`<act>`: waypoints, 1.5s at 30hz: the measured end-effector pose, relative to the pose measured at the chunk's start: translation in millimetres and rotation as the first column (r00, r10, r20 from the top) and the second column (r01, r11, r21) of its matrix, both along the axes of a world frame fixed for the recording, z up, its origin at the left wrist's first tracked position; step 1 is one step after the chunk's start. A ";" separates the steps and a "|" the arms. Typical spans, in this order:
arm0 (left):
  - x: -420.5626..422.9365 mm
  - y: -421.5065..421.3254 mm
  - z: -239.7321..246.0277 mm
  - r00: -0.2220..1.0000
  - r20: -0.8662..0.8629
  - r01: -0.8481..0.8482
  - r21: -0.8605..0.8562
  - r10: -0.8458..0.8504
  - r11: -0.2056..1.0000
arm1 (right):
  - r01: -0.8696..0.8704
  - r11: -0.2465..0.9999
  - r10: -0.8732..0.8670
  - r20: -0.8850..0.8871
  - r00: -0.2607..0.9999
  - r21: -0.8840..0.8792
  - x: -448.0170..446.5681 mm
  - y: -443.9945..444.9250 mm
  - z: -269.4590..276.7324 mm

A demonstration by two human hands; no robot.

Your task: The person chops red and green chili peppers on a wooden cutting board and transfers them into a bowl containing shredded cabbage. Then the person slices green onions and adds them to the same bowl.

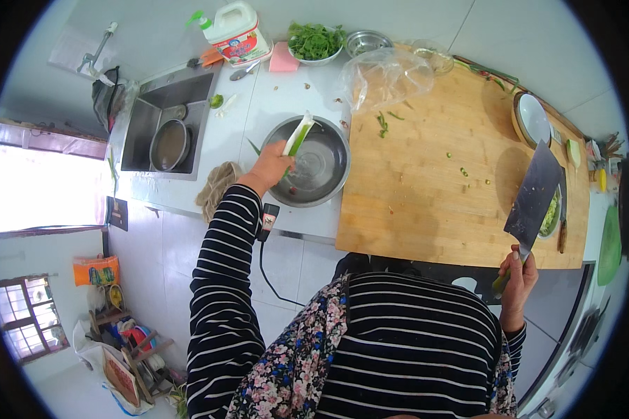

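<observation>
My left hand (pixel 267 166) grips a scallion stalk (pixel 300 137), white and green, above a round stainless steel basin (pixel 339 180). Some water and a small reddish bit lie at the bottom of the basin. Off to the right, my right hand (pixel 520 280) holds a Chinese cleaver (pixel 534 194) by its handle, blade pointing up and away from me. Beneath the blade, partly hidden, is a bowl of shredded pale-green vegetable (pixel 550 222). Chopped green bits (pixel 464 172) are scattered over the large wooden cutting board (pixel 419 225).
A smaller knife (pixel 562 238) lies beside the bowl. White bowls (pixel 532 118) stand at the board's far right. Along the wall are a plastic bag (pixel 388 78), a bowl of leafy greens (pixel 316 43) and a white jug (pixel 238 36). Left sits a sink (pixel 204 105) with a cloth (pixel 219 186) nearby.
</observation>
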State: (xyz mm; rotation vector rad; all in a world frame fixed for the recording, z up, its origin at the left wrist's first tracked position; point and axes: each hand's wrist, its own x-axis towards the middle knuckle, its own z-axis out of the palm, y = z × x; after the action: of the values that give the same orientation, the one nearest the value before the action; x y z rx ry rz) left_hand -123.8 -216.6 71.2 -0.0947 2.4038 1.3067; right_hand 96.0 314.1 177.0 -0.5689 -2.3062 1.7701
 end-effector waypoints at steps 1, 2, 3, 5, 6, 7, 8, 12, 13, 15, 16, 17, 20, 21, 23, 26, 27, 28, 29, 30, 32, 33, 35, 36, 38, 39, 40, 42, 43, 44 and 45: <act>1.8 3.2 1.4 0.995 -0.094 0.004 -0.098 -0.013 0.995 | -0.006 1.000 0.006 0.003 1.000 -0.006 -1.1 1.2 0.2; 3.7 7.5 4.3 0.984 -0.176 -0.009 -0.203 -0.027 0.979 | -0.011 1.000 0.011 0.006 1.000 -0.011 -2.2 2.7 0.2; 5.4 13.2 8.9 0.973 -0.228 -0.031 -0.310 -0.042 0.950 | -0.003 1.000 0.003 0.007 1.000 -0.006 -3.1 4.3 0.1; 10.3 25.9 23.8 0.939 -0.340 -0.048 -0.290 -0.056 0.956 | 0.010 1.000 -0.010 0.005 1.000 -0.011 -4.9 8.5 -0.8; 14.3 34.9 32.1 0.923 -0.380 -0.056 -0.282 -0.058 0.958 | 0.010 1.000 -0.010 0.006 1.000 0.010 -5.7 10.9 -1.3; 19.0 48.6 38.8 0.892 -0.435 -0.029 -0.328 -0.124 0.944 | 0.004 1.000 -0.004 0.004 1.000 0.013 -7.0 13.6 -1.9; 23.8 65.4 44.0 0.853 -0.486 -0.008 -0.376 -0.190 0.926 | -0.003 1.000 0.003 0.000 1.000 0.015 -8.5 15.8 -2.7; 43.9 169.2 39.0 0.768 -0.410 0.294 -0.457 -0.492 0.839 | -0.029 0.999 0.029 0.006 1.000 -0.026 -16.2 21.6 -5.0; 51.0 195.5 34.1 0.746 -0.403 0.340 -0.455 -0.531 0.823 | -0.036 0.999 0.037 0.008 0.999 -0.040 -18.5 22.2 -5.2; 58.8 243.5 23.7 0.719 -0.384 0.394 -0.462 -0.580 0.794 | -0.048 0.997 0.048 0.012 0.999 -0.063 -23.2 22.8 -5.1; 61.1 258.1 18.8 0.724 -0.306 0.445 -0.477 -0.618 0.758 | -0.051 0.996 0.053 0.014 0.999 -0.073 -25.4 22.9 -5.2; 66.4 262.7 13.8 0.689 -0.472 0.347 -0.453 -0.551 0.821 | -0.058 0.992 0.059 0.006 0.998 -0.110 -27.3 23.0 -5.3; 75.1 261.7 8.5 0.606 -0.695 0.248 -0.298 -0.387 0.922 | -0.065 0.994 0.066 0.011 0.998 -0.085 -30.8 23.6 -6.2; 75.2 248.1 7.6 0.644 -0.673 0.288 -0.229 -0.365 0.930 | -0.066 0.996 0.068 0.020 0.998 -0.062 -31.4 24.1 -6.5; 68.0 195.3 5.4 0.602 -0.727 0.265 -0.208 -0.330 0.941 | -0.079 0.993 0.080 0.009 0.997 -0.083 -32.5 25.6 -7.3; 58.0 109.1 5.8 0.690 -0.694 -0.036 -0.318 -0.206 0.947 | -0.067 0.996 0.069 0.025 0.997 -0.059 -34.9 28.3 -8.1; 54.7 85.5 4.5 0.775 -0.603 -0.085 -0.395 -0.189 0.915 | -0.056 0.997 0.058 0.035 0.998 -0.057 -36.2 28.8 -8.6; 56.5 65.6 3.2 0.906 -0.356 -0.010 -0.559 -0.229 0.829 | -0.044 0.998 0.046 0.046 0.998 -0.054 -37.6 28.8 -9.2; 57.3 54.1 -0.6 0.932 -0.246 0.088 -0.562 -0.267 0.823 | -0.035 0.997 0.038 0.048 0.998 -0.073 -39.0 28.5 -9.6; 57.2 46.0 -5.0 0.943 -0.136 0.181 -0.555 -0.303 0.812 | -0.035 0.997 0.039 0.056 0.998 -0.063 -40.5 27.4 -10.7; 53.2 41.5 -14.6 0.928 0.030 0.339 -0.488 -0.372 0.804 | -0.045 0.993 0.051 0.050 0.997 -0.111 -43.5 24.4 -12.7; 50.1 42.0 -19.1 0.921 0.023 0.356 -0.449 -0.388 0.819 | -0.046 0.995 0.050 0.050 0.998 -0.086 -44.8 22.7 -13.2; 45.0 45.9 -26.6 0.915 0.058 0.393 -0.357 -0.400 0.847 | -0.059 0.991 0.065 0.040 0.997 -0.121 -46.3 19.2 -13.8; 41.7 48.2 -29.6 0.912 0.085 0.405 -0.348 -0.402 0.845 | -0.056 0.994 0.061 0.047 0.997 -0.094 -46.7 17.8 -13.8; 33.6 52.7 -34.8 0.911 0.130 0.411 -0.323 -0.390 0.853 | -0.049 0.995 0.054 0.048 0.997 -0.091 -47.3 16.0 -13.4; 30.4 53.7 -35.9 0.898 0.124 0.438 -0.338 -0.422 0.833 | -0.041 0.996 0.045 0.050 0.998 -0.084 -47.3 15.7 -13.1; 28.0 55.1 -36.5 0.888 0.104 0.454 -0.355 -0.449 0.817 | -0.034 0.996 0.038 0.052 0.998 -0.077 -47.1 15.8 -12.9; 23.2 54.2 -33.2 0.902 0.048 0.424 -0.295 -0.430 0.856 | -0.027 0.998 0.030 0.050 0.998 -0.062 -46.3 17.2 -12.7; 20.5 50.4 -28.6 0.924 0.017 0.376 -0.213 -0.381 0.902 | -0.027 0.998 0.030 0.047 0.998 -0.053 -46.2 18.4 -12.9; 18.0 47.3 -23.0 0.949 0.009 0.314 -0.138 -0.315 0.940 | -0.025 0.998 0.027 0.040 0.999 -0.062 -45.3 19.6 -13.0; 17.0 43.8 -15.9 0.983 0.055 0.174 0.018 -0.175 0.985 | -0.018 0.999 0.020 0.047 0.999 -0.049 -44.7 20.9 -13.2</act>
State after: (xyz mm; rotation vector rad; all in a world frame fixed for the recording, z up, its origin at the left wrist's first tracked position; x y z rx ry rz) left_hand -106.8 -172.8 55.3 0.0802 2.2986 1.2230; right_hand 51.4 335.0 163.8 -0.6062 -2.3128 1.8452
